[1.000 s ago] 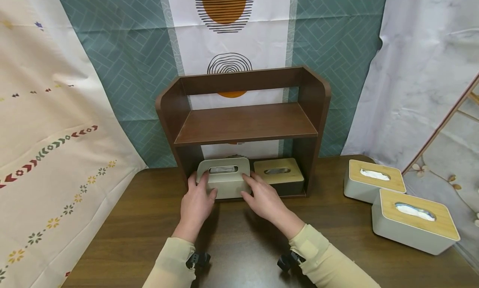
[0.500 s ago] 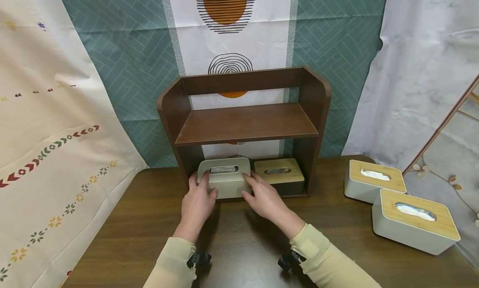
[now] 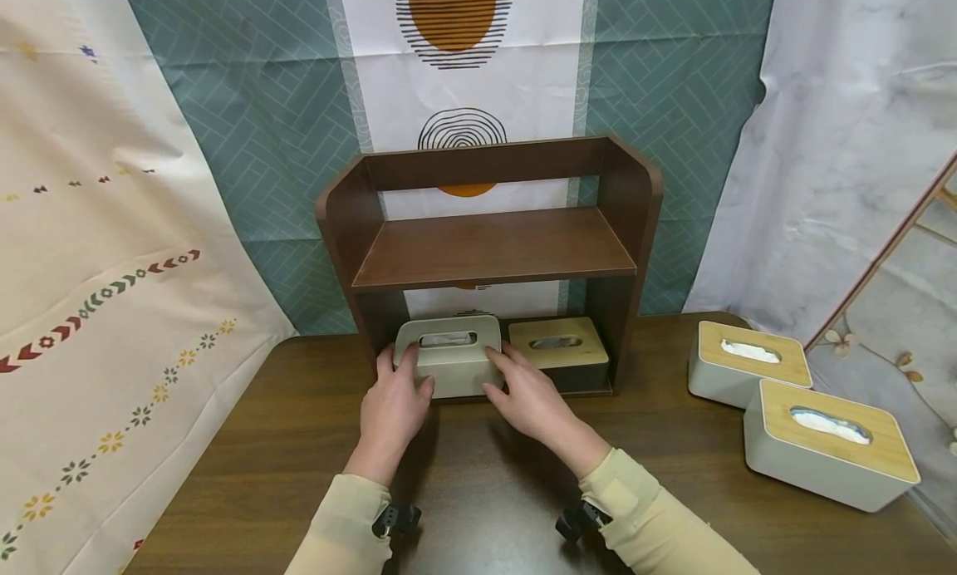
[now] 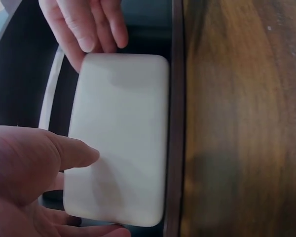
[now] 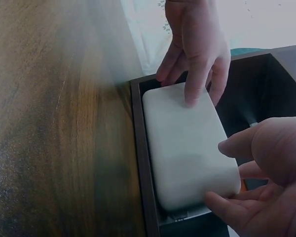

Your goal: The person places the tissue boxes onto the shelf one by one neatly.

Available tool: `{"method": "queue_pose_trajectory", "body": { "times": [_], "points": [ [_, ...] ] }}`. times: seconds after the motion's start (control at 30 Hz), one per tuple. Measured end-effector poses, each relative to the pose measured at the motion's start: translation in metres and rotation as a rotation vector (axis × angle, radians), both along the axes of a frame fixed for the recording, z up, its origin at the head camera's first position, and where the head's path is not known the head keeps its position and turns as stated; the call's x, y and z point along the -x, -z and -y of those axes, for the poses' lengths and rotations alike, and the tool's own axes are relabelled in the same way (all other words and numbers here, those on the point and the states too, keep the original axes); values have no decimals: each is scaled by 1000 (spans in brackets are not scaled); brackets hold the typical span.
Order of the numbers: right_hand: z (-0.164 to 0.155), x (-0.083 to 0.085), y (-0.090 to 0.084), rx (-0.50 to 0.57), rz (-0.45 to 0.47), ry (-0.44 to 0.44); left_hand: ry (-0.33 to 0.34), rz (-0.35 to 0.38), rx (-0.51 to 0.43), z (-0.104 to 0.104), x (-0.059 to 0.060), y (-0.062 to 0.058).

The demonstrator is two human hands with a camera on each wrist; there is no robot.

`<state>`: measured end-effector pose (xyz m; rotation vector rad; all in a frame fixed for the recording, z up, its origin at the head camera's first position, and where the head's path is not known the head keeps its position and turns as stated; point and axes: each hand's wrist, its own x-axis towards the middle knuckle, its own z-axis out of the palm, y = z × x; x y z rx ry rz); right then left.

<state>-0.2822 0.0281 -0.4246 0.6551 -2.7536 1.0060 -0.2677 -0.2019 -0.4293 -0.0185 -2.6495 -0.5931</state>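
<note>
A pale tissue box is seen at the centre of the head view, in the left half of the bottom compartment of a brown shelf standing on a wooden table. Its left end is gripped by the left hand, thumb laid on the front face, and its right end by the right hand. Whether the box rests fully on the shelf floor cannot be told. A wood-lidded box is set just beside it, to the right. Two more boxes are placed at the right of the frame, well apart from the shelf.
</note>
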Motion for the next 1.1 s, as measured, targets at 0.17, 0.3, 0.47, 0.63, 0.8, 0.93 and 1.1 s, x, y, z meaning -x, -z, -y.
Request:
{"method": "queue_pose_trajectory", "body": {
  "times": [0.17, 0.3, 0.47, 0.63, 0.8, 0.93, 1.1],
  "points": [
    [-1, -3, -2, -3, -10, 8, 7, -38, 21, 0, -5, -5],
    [-4, -6, -6, -8, -31, 17, 10, -75, 47, -1, -9, -9],
    [-10, -10, -12, -16, -42, 36, 23, -182, 93, -4, -13, -12],
    [-16, -15, -16, -28, -63, 43, 21, -254, 141, -6, -14, -16],
    [-25, -22, -19, -36, -89, 37, 23, -273, 184, -10, -15, -19],
    [-35, -28, -20, -65, -113, 41, 28, -279, 206, -15, -17, -22],
    [-48, -35, -20, -111, -138, 51, 37, -298, 215, -23, -20, -25]
  ]
}}
